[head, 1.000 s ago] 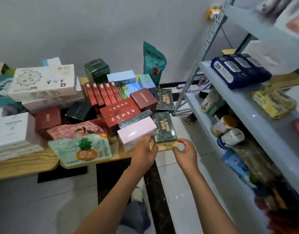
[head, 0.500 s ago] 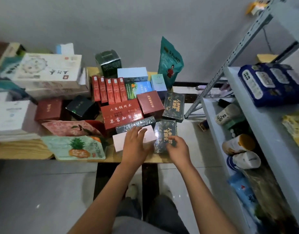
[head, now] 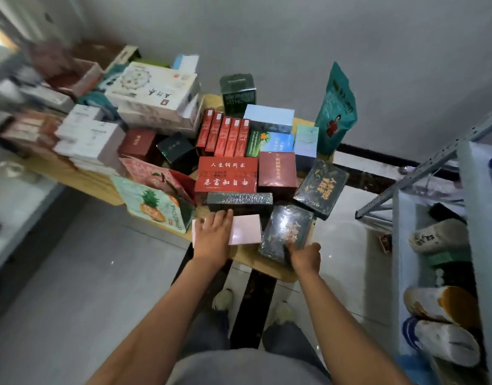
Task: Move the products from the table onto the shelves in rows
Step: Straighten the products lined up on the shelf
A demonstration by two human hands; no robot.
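Left hand (head: pixel 211 234) is lying flat, fingers straight, on the pale pink cardboard box (head: pixel 243 229), steadying it; right hand (head: pixel 304 255) is gripping the dark film-wrapped flat box (head: pixel 286 230) by its near edge, probably for lifting shelfward.

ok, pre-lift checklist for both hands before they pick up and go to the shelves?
1. Left hand on the pink box: ok, lies flat on its top.
2. Left hand grip closed: not ok, fingers look straight.
3. Right hand on the dark wrapped box: ok, fingers at its near edge.
4. Right grip secure: cannot tell, fingertips hidden.
5. Pink box free of the pineapple pouch: cannot tell, the hand covers that end.
6. Free space on the shelves: cannot tell, mostly out of view.
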